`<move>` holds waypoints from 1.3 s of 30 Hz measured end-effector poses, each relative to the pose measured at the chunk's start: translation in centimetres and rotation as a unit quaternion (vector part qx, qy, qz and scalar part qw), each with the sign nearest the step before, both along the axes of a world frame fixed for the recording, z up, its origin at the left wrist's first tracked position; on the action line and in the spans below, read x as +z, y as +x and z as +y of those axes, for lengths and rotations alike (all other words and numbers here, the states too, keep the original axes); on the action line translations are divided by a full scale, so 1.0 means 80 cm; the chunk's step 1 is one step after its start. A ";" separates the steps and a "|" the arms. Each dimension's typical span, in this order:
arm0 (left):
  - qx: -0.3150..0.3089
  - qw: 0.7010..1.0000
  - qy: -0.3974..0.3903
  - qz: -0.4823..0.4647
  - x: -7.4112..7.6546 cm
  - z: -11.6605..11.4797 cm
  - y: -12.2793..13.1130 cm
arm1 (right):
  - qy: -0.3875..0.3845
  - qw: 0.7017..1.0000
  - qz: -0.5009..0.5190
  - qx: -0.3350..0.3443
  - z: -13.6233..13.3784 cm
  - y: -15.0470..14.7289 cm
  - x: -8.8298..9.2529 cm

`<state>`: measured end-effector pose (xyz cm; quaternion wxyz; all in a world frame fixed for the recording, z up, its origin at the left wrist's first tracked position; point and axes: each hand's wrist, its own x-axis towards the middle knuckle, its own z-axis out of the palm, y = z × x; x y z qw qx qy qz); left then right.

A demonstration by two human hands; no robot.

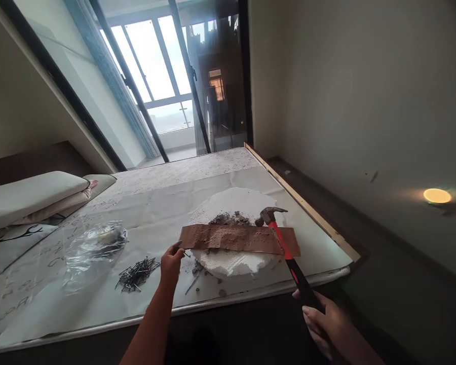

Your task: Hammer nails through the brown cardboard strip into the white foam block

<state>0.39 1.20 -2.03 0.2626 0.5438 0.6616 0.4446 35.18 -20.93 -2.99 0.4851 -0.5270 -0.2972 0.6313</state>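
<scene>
My left hand (172, 264) grasps the 9 o'clock end of the brown strip (231, 238), its long axis running 9-to-3 across the foam disc (231, 266), while my right hand (325, 322) clenches the hammer (285, 246), head at the strip's 1 o'clock.

Only the person's two arms show, both coming in from the near edge. The left hand (172, 263) is bare. The left forearm (148, 329) behind it is slim and uncovered along all of its visible length. The right hand (323, 317), at the near right, is likewise bare, and its fingers (312, 324) show short, rounded nails. The right forearm (359, 350) is uncovered as far as it can be seen. Whether sleeves are worn higher up cannot be told.
</scene>
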 end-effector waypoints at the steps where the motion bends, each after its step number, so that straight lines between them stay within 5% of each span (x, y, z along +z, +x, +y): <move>1: -0.027 0.999 0.013 -0.039 0.005 -0.001 0.021 | 0.004 1.000 0.002 -0.006 0.001 -0.001 0.003; 9: -0.218 0.976 0.019 -0.007 0.030 -0.020 0.169 | 0.001 1.000 0.029 0.005 0.004 0.001 0.010; 16: -0.276 0.954 0.076 0.088 0.022 -0.011 0.237 | -0.014 1.000 0.007 0.013 -0.002 0.010 0.014; 23: -0.256 0.957 0.025 0.136 0.000 0.004 0.260 | -0.058 0.998 -0.001 0.007 -0.008 0.021 0.025; 39: -0.250 0.958 0.028 0.138 -0.003 0.009 0.255 | -0.065 0.998 0.010 0.007 -0.012 0.026 0.011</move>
